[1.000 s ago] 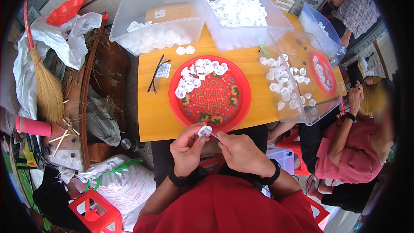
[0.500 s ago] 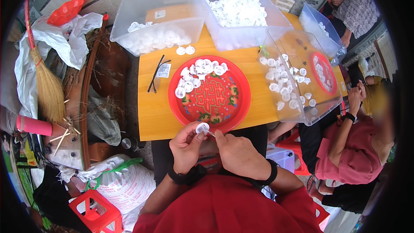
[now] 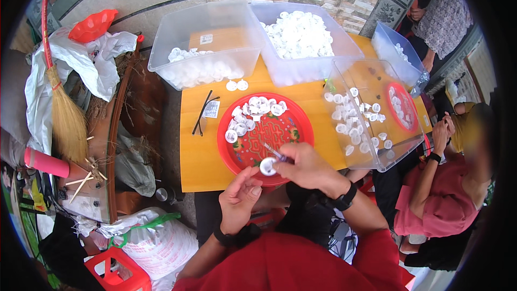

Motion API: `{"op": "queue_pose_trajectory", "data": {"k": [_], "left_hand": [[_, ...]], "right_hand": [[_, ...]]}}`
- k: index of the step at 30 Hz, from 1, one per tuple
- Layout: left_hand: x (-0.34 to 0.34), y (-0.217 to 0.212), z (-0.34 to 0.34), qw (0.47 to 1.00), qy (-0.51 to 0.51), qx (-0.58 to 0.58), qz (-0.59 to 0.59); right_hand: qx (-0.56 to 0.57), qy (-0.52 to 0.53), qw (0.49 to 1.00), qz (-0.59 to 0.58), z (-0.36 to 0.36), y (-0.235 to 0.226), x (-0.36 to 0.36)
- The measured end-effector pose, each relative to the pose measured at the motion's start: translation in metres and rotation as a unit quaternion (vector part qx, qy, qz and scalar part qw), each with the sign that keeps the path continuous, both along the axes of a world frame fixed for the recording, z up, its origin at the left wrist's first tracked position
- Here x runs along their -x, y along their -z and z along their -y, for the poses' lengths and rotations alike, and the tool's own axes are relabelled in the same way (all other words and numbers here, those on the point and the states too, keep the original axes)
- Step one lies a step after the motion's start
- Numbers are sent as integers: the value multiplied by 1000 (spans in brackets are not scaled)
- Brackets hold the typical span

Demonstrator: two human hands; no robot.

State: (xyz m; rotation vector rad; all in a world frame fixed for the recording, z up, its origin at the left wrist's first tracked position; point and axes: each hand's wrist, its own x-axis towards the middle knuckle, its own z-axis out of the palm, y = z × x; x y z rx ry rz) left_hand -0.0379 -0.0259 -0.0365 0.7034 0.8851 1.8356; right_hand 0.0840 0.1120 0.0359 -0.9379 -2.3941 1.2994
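My right hand (image 3: pixel 307 166) pinches a small white round cap (image 3: pixel 267 166) together with a thin stick-like tool (image 3: pixel 277 153), over the near rim of a round red tray (image 3: pixel 280 132). My left hand (image 3: pixel 239 198) hovers just below and left of the cap, with its fingers apart and its index tip close to the cap. It holds nothing. More white caps (image 3: pixel 254 112) lie in a loose heap on the far part of the tray. The tray rests on an orange wooden table (image 3: pixel 196 159).
Two clear bins (image 3: pixel 204 43) (image 3: pixel 301 37) of white caps stand at the table's far side; another clear bin (image 3: pixel 371 113) is on the right. Black glasses (image 3: pixel 202 113) lie left of the tray. A seated person (image 3: pixel 441 205) is at right; a broom (image 3: pixel 64 113) and bags are at left.
My left hand has let go of the cap and dropped a little toward me. My right hand has shifted right and forward with the cap, over the tray's rim.
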Motion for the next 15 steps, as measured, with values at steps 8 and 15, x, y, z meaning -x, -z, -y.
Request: {"op": "queue_pose_trajectory", "data": {"k": [8, 15], "left_hand": [[14, 14, 7, 994, 13, 95, -54], [20, 28, 5, 990, -6, 99, -99]], "right_hand": [[-89, 133, 985, -60, -100, -36, 30], [-202, -34, 976, 76, -59, 26, 87]]}}
